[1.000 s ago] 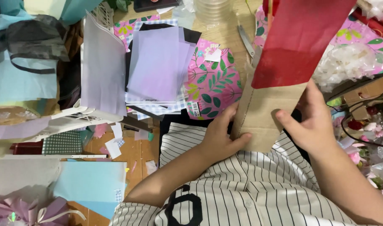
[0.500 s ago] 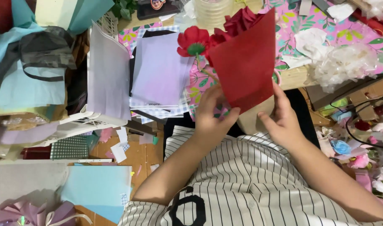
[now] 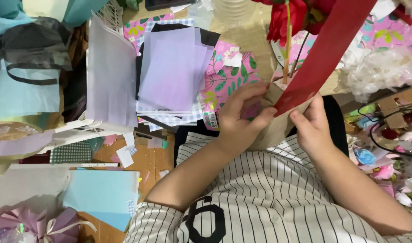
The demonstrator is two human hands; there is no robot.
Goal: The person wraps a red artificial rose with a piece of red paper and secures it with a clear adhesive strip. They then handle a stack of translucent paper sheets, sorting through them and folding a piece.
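Two hands meet on one bundle: a tan kraft-paper wrap (image 3: 278, 123) gathered around thin flower stems, with a stiff red paper sheet (image 3: 325, 58) laid over its outer face. The bundle's long axis runs from the person's chest, low in the view, up and away toward the top right, where the red artificial flowers (image 3: 287, 18) stand out of the wrap. A pale wooden stem (image 3: 287, 49) and a dark one beside it rise almost straight along that line.

The left hand (image 3: 242, 112) lies on the left flank of the wrap, fingers curled over its front and closed against the paper, thumb toward the red sheet's lower corner. The right hand (image 3: 310, 128) sits just across from it, pinching the red sheet's lower edge against the tan paper. Both hands are therefore clamped on the same bundle, close together but not touching, with the wrap's narrow base between them; neither is clearly nearer than the other. The bundle is held up in front of the striped shirt (image 3: 260, 202), not resting on the bench.

Outward to the left, a stack of lilac translucent sheets (image 3: 172, 67) lies on pink leaf-print paper (image 3: 233, 76). White crumpled tissue (image 3: 379, 72) sits to the right, and pale blue card (image 3: 102, 195) lies lower left.
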